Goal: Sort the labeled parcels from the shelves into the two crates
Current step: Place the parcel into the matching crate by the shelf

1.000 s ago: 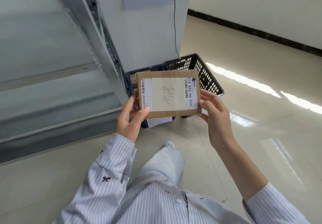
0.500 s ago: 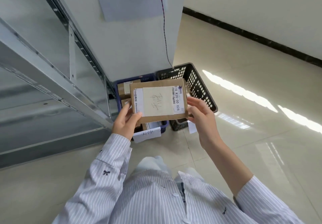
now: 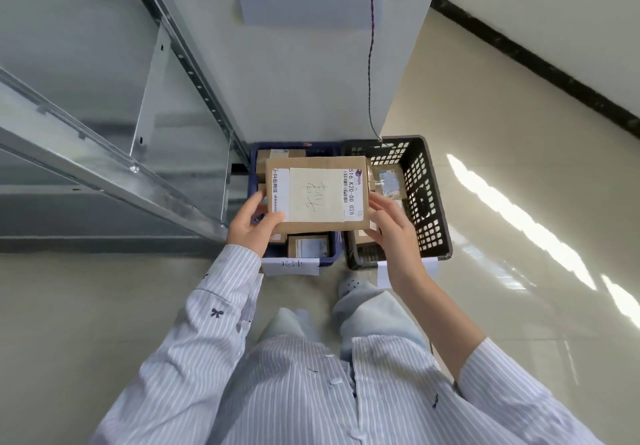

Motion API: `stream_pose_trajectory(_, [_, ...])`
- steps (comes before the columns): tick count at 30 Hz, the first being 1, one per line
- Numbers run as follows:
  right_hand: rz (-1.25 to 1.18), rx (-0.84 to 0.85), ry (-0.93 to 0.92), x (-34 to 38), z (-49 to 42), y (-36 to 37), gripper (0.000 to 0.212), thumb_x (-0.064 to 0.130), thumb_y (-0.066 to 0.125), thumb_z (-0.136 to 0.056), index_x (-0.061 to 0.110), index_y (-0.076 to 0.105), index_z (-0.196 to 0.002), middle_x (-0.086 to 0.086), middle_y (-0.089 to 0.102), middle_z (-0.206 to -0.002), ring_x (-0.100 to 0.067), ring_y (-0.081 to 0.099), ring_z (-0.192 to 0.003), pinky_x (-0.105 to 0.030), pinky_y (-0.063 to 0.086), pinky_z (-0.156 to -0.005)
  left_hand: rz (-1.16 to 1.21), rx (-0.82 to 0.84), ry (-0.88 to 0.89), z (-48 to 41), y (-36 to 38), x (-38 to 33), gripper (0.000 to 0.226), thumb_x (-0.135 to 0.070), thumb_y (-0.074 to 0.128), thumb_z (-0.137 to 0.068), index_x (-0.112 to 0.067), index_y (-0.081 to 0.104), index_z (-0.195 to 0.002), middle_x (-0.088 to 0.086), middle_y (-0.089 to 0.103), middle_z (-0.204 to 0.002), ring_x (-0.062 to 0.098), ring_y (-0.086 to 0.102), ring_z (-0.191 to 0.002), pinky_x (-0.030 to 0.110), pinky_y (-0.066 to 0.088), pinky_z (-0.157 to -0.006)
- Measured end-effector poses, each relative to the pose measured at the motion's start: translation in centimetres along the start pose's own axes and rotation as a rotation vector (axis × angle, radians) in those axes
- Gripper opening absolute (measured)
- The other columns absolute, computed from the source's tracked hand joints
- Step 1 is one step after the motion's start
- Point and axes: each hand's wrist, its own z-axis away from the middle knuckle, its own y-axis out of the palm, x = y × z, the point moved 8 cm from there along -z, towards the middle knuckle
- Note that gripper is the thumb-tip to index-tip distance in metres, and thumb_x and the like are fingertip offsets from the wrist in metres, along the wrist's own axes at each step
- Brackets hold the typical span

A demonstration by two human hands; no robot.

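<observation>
My left hand (image 3: 247,231) and right hand (image 3: 393,228) pinch the parcel (image 3: 317,195) by its ends. It has now moved mostly over the blue crate (image 3: 330,254) (black crate (image 3: 429,209) beside), ready to drop, I'd say.

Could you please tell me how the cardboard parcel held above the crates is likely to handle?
The cardboard parcel is probably stiff: its faces look flat, edges straight. It seems light, since the left hand and right hand hold it by its ends. Flat and boxy, it should not roll.
</observation>
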Motion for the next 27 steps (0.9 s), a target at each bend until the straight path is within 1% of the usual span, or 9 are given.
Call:
stream_pose_trajectory(4, [0.036,0.114,0.005,1.1,-4.6,-0.9,0.034,0.009,0.046,-0.095,0.017,0.055,-0.127,0.008,0.062,-0.118,0.004,0.059,-0.102,-0.015,0.048,-0.08,0.043,-0.034,-0.051,-2.9,2.6,-0.1,0.047,-0.008,0.058,-0.088,-0.025,0.052,-0.132,-0.002,0.062,-0.117,0.018,0.057,-0.112,0.041,0.047,-0.099])
stream_pose_trajectory(8, [0.091,0.163,-0.019,2.4,-9.2,-1.3,0.032,0.009,0.043,-0.096,0.015,0.055,-0.124,0.004,0.062,-0.114,-0.003,0.059,-0.103,-0.017,0.048,-0.083,0.081,-0.046,-0.099,-5.9,4.9,-0.1,0.038,-0.005,0.056,-0.088,-0.029,0.056,-0.117,-0.005,0.063,-0.106,0.019,0.06,-0.107,0.042,0.047,-0.099])
stream_pose_trajectory(11, [0.116,0.167,-0.01,2.1,-12.1,-1.3,0.029,0.011,0.042,-0.096,0.017,0.055,-0.121,0.0,0.059,-0.118,-0.005,0.057,-0.106,-0.015,0.048,-0.084,0.137,-0.056,-0.168,-8.2,5.8,1.0,0.037,-0.003,0.057,-0.088,-0.024,0.058,-0.118,-0.004,0.063,-0.103,0.023,0.06,-0.105,0.045,0.045,-0.1])
stream_pose_trajectory(14, [0.183,0.198,0.055,-0.2,-14.2,-1.0,0.027,0.021,0.046,-0.096,0.02,0.053,-0.121,-0.004,0.056,-0.125,-0.013,0.054,-0.115,-0.022,0.044,-0.091,0.162,-0.08,-0.221,-10.2,6.5,2.5,0.037,-0.002,0.056,-0.088,-0.021,0.058,-0.12,0.0,0.064,-0.105,0.027,0.061,-0.107,0.045,0.045,-0.101])
stream_pose_trajectory(17, [0.263,0.195,0.128,-2.9,-15.3,-0.5,0.042,0.034,0.051,-0.088,0.019,0.052,-0.127,0.003,0.057,-0.123,-0.013,0.052,-0.117,-0.032,0.041,-0.1,0.195,-0.109,-0.28,-11.7,6.9,4.1,0.044,0.0,0.054,-0.09,-0.012,0.051,-0.132,0.01,0.063,-0.117,0.025,0.06,-0.103,0.042,0.045,-0.1])
stream_pose_trajectory(18, [0.275,0.196,0.146,-3.8,-15.7,-0.3,0.04,0.03,0.052,-0.09,0.016,0.051,-0.128,0.006,0.058,-0.119,-0.01,0.053,-0.113,-0.029,0.042,-0.098,0.191,-0.11,-0.291,-12.1,6.9,4.8,0.044,0.0,0.053,-0.091,-0.011,0.05,-0.133,0.01,0.062,-0.116,0.023,0.058,-0.099,0.04,0.046,-0.099])
stream_pose_trajectory(20, [0.273,0.208,0.186,-5.7,-16.3,0.3,0.03,0.02,0.051,-0.095,0.013,0.05,-0.124,0.011,0.057,-0.108,0.0,0.054,-0.1,-0.016,0.043,-0.082,0.138,-0.092,-0.3,-13.2,6.9,6.1,0.042,-0.001,0.052,-0.092,-0.01,0.051,-0.133,0.008,0.062,-0.113,0.019,0.057,-0.098,0.036,0.047,-0.097])
stream_pose_trajectory(22, [0.279,0.209,0.237,-7.9,-16.5,0.6,0.021,0.015,0.052,-0.095,0.015,0.05,-0.116,0.01,0.057,-0.103,0.003,0.053,-0.093,-0.014,0.043,-0.072,0.083,-0.082,-0.312,-14.2,6.8,7.9,0.04,-0.006,0.053,-0.092,-0.011,0.053,-0.132,0.007,0.061,-0.118,0.018,0.056,-0.099,0.035,0.045,-0.098])
stream_pose_trajectory(27, [0.297,0.194,0.351,-14.1,-18.4,1.4,0.024,0.015,0.055,-0.094,0.015,0.049,-0.117,0.003,0.059,-0.11,-0.008,0.056,-0.098,-0.022,0.044,-0.078,-0.017,-0.06,-0.38,-17.7,7.3,13.2,0.039,-0.014,0.053,-0.093,-0.016,0.054,-0.132,0.001,0.059,-0.11,0.013,0.051,-0.096,0.017,0.041,-0.072])
